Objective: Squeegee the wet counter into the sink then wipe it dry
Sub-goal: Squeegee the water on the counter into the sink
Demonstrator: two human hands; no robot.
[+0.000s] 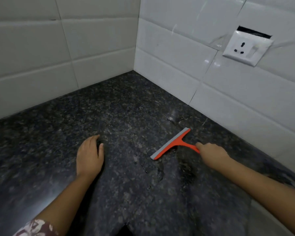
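An orange squeegee [173, 144] with a grey rubber blade lies blade-down on the dark speckled granite counter [126, 108], its blade running diagonally from lower left to upper right. My right hand [211, 153] grips the end of its handle. My left hand [89, 155] rests palm-down on the counter to the left, fingers curved loosely, holding nothing. Thin streaks and droplets of water glisten around the squeegee and below it. No sink or cloth is in view.
White tiled walls meet in a corner [134, 68] at the back of the counter. A white wall socket with a switch [245, 48] sits on the right wall above the counter.
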